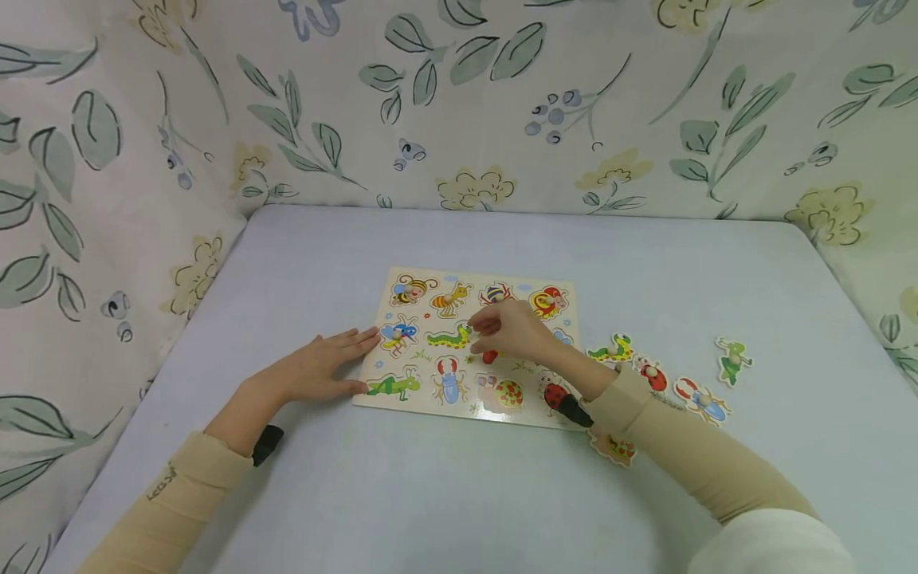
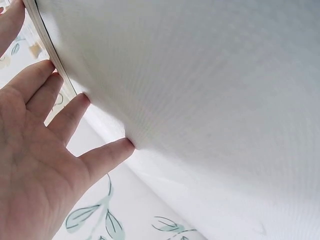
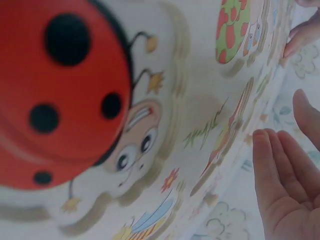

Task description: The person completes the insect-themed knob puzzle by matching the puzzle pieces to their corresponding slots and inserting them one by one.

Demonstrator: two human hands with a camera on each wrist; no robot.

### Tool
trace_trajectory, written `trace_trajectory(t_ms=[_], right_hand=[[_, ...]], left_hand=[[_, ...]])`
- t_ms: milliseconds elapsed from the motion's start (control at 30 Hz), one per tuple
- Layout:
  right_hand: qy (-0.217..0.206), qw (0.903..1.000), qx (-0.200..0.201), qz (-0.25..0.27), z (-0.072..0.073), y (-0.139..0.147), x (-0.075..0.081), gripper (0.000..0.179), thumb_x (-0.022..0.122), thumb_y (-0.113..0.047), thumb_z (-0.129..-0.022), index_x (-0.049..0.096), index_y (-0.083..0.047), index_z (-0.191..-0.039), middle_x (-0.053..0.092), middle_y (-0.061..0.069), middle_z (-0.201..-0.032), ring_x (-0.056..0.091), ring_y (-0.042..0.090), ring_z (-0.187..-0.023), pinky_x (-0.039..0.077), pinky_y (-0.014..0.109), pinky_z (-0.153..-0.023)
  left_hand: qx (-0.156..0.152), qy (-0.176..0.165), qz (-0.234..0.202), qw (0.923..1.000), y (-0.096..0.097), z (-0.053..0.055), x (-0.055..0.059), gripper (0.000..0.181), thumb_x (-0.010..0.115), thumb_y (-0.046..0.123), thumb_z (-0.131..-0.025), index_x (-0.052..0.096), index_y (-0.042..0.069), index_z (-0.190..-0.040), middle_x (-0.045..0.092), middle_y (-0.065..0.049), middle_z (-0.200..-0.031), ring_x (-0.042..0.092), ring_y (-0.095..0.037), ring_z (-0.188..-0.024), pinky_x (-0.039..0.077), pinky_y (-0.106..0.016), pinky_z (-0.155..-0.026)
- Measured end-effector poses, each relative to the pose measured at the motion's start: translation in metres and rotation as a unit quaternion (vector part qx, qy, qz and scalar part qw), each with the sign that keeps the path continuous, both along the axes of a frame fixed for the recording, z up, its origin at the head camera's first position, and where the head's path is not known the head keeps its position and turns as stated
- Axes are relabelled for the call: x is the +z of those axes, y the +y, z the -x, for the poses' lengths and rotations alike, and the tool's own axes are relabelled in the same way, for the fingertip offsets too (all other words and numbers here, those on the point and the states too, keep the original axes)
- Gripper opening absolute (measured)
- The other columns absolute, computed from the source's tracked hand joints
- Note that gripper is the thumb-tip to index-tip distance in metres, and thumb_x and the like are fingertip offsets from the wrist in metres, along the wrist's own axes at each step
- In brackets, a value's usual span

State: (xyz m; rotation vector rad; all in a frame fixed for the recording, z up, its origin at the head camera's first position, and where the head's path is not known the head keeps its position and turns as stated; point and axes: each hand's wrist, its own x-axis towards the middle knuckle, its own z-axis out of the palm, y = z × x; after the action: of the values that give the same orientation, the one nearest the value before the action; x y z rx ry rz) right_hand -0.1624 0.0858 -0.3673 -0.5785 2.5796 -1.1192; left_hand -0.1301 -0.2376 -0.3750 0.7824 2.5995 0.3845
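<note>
A puzzle board [image 1: 428, 376] printed with insects lies on the table. My left hand [image 1: 326, 367] rests at its left edge, fingers spread; in the left wrist view the fingertips of that hand [image 2: 40, 150] meet the board's edge and the tabletop. Over the board's middle is my right hand [image 1: 523, 331], thumb apart from the fingers, beside the green caterpillar picture [image 1: 448, 339]. Nothing shows between thumb and fingers of this hand [image 3: 287, 185] in the right wrist view. It partly covers a red figure [image 1: 490, 356]. Close to that camera is the ladybug picture [image 3: 60, 100].
Right of the board lie loose pieces: a caterpillar [image 1: 612, 349], a ladybug [image 1: 651, 375], a stag beetle [image 1: 703, 400] and a green grasshopper [image 1: 733, 361]. A snail piece [image 1: 613, 448] sits by the lower right corner, partly under the right sleeve [image 1: 667, 422]. Floral cloth [image 1: 459, 127] stands behind the table.
</note>
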Motion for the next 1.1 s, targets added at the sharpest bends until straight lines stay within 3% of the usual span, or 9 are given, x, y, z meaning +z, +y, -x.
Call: trace_trajectory(t_ms=[267, 733, 967, 1100], right_hand=[[-0.016, 0.9996, -0.024, 0.004, -0.003, 0.02, 0.001, 0.036, 0.081, -0.008, -0.078, 0.07, 0.005, -0.111, 0.072, 0.013, -0.101, 0.069, 0.023, -0.09, 0.056, 0.032, -0.078], [-0.001, 0.9975, -0.062, -0.034, -0.008, 0.061, -0.001, 0.036, 0.081, -0.013, -0.081, 0.071, 0.003, -0.111, 0.072, 0.014, -0.101, 0.068, 0.027, -0.093, 0.055, 0.039, -0.082], [0.011, 0.9967, -0.075, -0.029, -0.016, 0.077, 0.003, 0.036, 0.082, -0.015, -0.079, 0.071, 0.003, -0.107, 0.073, 0.011, -0.095, 0.069, 0.023, -0.087, 0.055, 0.034, -0.076], [-0.01, 0.9946, -0.094, -0.042, -0.017, 0.088, 0.004, 0.036, 0.081, -0.016, -0.08, 0.071, 0.003, -0.109, 0.073, 0.013, -0.095, 0.069, 0.025, -0.089, 0.055, 0.036, -0.077]], left_hand=[[-0.002, 0.001, 0.0, 1.0, 0.0, 0.0, -0.001, 0.079, 0.065, 0.043, -0.091, 0.032, 0.007, -0.152, 0.027, -0.01, -0.158, 0.025, -0.04, -0.142, 0.019, -0.072, -0.105], [-0.003, 0.002, 0.001, 1.0, -0.001, 0.0, -0.001, 0.079, 0.064, 0.046, -0.091, 0.032, 0.006, -0.152, 0.027, -0.011, -0.158, 0.025, -0.04, -0.142, 0.019, -0.073, -0.104], [0.0, -0.001, 0.001, 1.0, 0.0, 0.0, 0.0, 0.079, 0.064, 0.045, -0.092, 0.031, 0.007, -0.152, 0.026, -0.01, -0.158, 0.024, -0.041, -0.142, 0.018, -0.072, -0.105], [0.0, -0.002, 0.001, 1.0, 0.001, -0.001, 0.001, 0.079, 0.065, 0.043, -0.091, 0.031, 0.006, -0.152, 0.027, -0.011, -0.158, 0.024, -0.041, -0.142, 0.018, -0.072, -0.105]])
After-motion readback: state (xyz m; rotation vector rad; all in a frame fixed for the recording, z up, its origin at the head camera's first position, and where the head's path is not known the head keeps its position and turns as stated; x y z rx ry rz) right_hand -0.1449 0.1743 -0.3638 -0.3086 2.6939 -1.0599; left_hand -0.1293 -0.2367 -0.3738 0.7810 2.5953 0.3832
